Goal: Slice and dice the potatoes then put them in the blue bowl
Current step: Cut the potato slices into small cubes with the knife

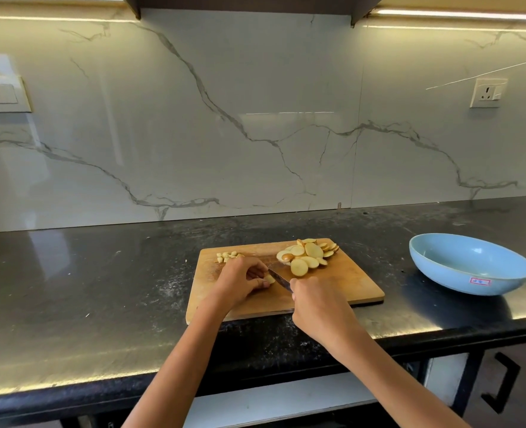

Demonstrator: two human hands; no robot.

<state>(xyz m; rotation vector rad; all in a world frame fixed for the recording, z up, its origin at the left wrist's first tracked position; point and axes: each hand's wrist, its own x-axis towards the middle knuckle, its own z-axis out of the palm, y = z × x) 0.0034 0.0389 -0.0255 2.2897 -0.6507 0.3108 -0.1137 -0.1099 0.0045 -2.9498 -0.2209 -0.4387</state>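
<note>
Here, on the head view, I see my left hand (241, 281) lying on the board (342, 288), fingers curled down and pinching a small potato piece (269, 278) at the fingertips (263, 284), the piece pressed flat to the wood. My right hand (320, 307) is closed in a fist round the knife (278, 279); the handle is hidden inside the grip, so I cannot tell its shape. The blade runs out from my right knuckles up and to the left, with its edge against the piece just right of my left fingertips. Beyond my left knuckles, at the far left corner of the board, lies a small heap of dice (227, 256), near the hand but not touching it. Beyond my right hand, toward the far right of the board, a pile of slices (309, 253) lies overlapped, skin showing on some rims; the nearest slice lies close to the blade, and I cannot tell whether they touch. The blue bowl (440, 267) stands on the counter (85, 288), well to the right of my right hand and apart from the board; it bears a small pink label on its near wall, and I see no potato inside. Both forearms come in from the bottom edge. A marble wall (193, 134) stands behind, with a socket (487, 92) at upper right.
</note>
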